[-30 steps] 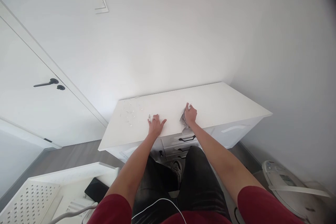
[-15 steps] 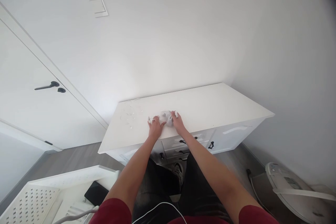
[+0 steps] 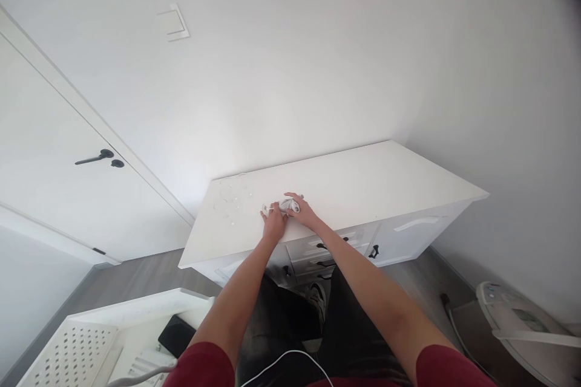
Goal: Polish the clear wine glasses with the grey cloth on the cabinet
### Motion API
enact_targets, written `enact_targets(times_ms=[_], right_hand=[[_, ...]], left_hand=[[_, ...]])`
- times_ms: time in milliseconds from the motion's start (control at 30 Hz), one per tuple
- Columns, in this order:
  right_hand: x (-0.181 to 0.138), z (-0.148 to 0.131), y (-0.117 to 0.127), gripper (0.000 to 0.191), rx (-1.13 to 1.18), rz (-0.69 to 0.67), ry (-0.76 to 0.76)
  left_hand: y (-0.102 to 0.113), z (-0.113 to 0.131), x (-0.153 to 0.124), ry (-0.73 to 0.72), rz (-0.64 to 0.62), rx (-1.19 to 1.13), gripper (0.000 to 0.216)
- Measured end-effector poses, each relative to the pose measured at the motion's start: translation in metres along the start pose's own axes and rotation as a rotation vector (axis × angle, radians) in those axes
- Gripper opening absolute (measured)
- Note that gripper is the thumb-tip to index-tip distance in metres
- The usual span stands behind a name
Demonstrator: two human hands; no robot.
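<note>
A small white bundle with loops, which looks like a coiled cable, is low over the front middle of the white cabinet top. My right hand curls round its right side, thumb and fingers closed on it. My left hand is at its left side, fingers bent and pinching; a thin white strand runs by these fingers. Part of the bundle is hidden behind the hands. Further left lies a thin, clear strand with small bright bits, spread in loose loops on the cabinet top.
Black handles stick out from the cabinet front. A white shelf unit at lower left holds a black phone-like slab. At lower right stands a rounded appliance. A white cord crosses my lap. The door is at left.
My right hand has turned and its fingers now reach over the bundle, which appears more compact and looped. My left hand stays at its left side. The whole view has shifted slightly.
</note>
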State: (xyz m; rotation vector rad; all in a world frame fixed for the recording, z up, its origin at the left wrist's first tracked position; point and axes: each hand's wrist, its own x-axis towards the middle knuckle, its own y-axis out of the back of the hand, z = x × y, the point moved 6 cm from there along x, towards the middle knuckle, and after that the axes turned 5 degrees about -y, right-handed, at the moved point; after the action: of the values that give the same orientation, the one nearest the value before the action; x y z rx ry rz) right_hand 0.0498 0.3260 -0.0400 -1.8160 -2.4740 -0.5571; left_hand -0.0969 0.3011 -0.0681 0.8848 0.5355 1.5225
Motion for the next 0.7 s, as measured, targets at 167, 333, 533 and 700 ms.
enact_targets(times_ms=[167, 333, 533, 700], right_hand=[[-0.006, 0.002, -0.004, 0.047, -0.023, 0.081, 0.017], [-0.005, 0.004, -0.007, 0.064, -0.042, -0.004, 0.027], [-0.001, 0.002, 0.003, 0.042, -0.045, 0.007, 0.088], [-0.002, 0.004, 0.0, 0.051, -0.029, -0.025, 0.095]], left_hand=[[0.002, 0.001, -0.001, -0.012, 0.003, -0.01, 0.037], [0.002, 0.001, -0.002, -0.006, 0.015, -0.022, 0.034], [0.0, 0.002, -0.001, -0.008, 0.02, -0.005, 0.035], [0.001, 0.004, -0.001, 0.002, 0.014, 0.037, 0.031]])
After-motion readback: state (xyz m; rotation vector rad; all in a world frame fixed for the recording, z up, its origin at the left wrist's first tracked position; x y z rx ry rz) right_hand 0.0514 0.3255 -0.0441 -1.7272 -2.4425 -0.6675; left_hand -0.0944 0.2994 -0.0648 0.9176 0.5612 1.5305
